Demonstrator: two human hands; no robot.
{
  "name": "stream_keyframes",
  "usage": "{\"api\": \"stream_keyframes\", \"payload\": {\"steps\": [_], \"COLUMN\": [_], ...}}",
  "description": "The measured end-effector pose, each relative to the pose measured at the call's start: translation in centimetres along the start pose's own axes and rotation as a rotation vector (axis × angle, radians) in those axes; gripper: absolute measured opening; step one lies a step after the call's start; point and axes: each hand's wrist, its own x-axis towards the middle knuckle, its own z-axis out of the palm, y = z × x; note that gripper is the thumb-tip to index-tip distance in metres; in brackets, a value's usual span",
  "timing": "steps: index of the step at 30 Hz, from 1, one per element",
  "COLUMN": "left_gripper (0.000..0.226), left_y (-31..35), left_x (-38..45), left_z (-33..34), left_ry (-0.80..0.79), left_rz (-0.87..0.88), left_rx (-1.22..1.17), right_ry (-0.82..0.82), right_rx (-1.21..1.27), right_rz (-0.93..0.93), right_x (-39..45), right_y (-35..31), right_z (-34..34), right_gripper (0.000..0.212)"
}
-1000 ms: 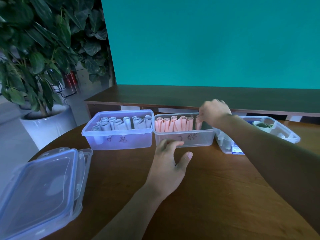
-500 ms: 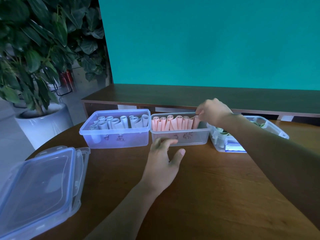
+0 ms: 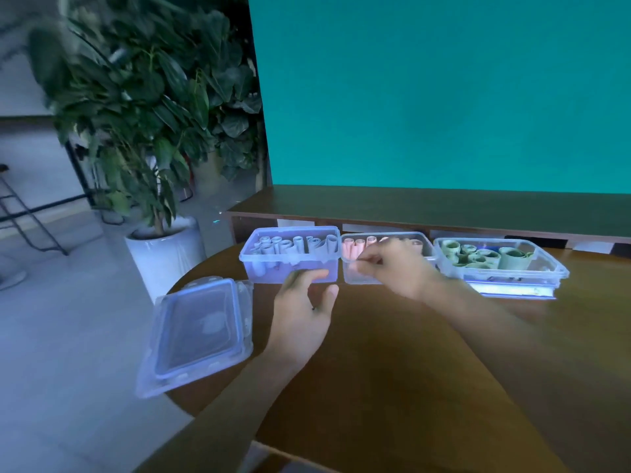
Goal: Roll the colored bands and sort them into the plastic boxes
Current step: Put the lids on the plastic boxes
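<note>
Clear plastic boxes, three in a row, stand on the brown worktop: the left box holds pale rolled bands, the middle box pink rolls, the right box green rolls. One loose lid overhangs the edge. The left hand rests spread; the right hand, fingers curled, is over the middle box, its grip blurred, so I cannot tell what it holds.
</note>
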Motion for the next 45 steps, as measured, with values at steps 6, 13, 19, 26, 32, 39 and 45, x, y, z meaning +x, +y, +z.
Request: {"api": "stream_keyframes", "payload": {"steps": [6,13,19,26,32,39,45], "left_gripper": [0.022,0.034,0.024,0.027,0.043,0.060,0.025], "left_y": [-3.6,-9.1,-9.6,-10.1,-9.4,-6.3,-3.4], "left_x": [-3.6,-7.5,-7.6,-7.4,-6.9,-6.1,-4.8], "left_z": [-9.5,-16.2,-16.7,-16.0,-16.5,-17.1,-16.6], "left_ry": [-0.036,-0.141,-0.207,-0.238,-0.111,0.107,0.279], "left_rz": [-0.078,-0.107,-0.089,-0.127,-0.053,0.149,0.432], "left_rx": [0.177,0.362,0.367,0.262,0.319,0.411,0.511], "right_ry": [-0.136,-0.203,-0.208,-0.148,-0.110,-0.057,0.075], "right_rx": [0.158,0.265,0.274,0.494,0.673,1.084,1.283], "right_rz": [-0.080,-0.085,0.070,0.274,0.342,0.315,0.294], "right_x": [-3.2,-4.6,-4.0,-2.8,-2.1,-2.7,-4.7], "right_y": [-8.6,-13.8,-14.4,-14.8,-16.6,-19.1,-19.5], "right_z": [5.5,10.9,13.5,14.2,13.6,9.8,4.0], "right_gripper": [0.025,0.031,0.041,0.023,0.012,0.009,0.010]}}
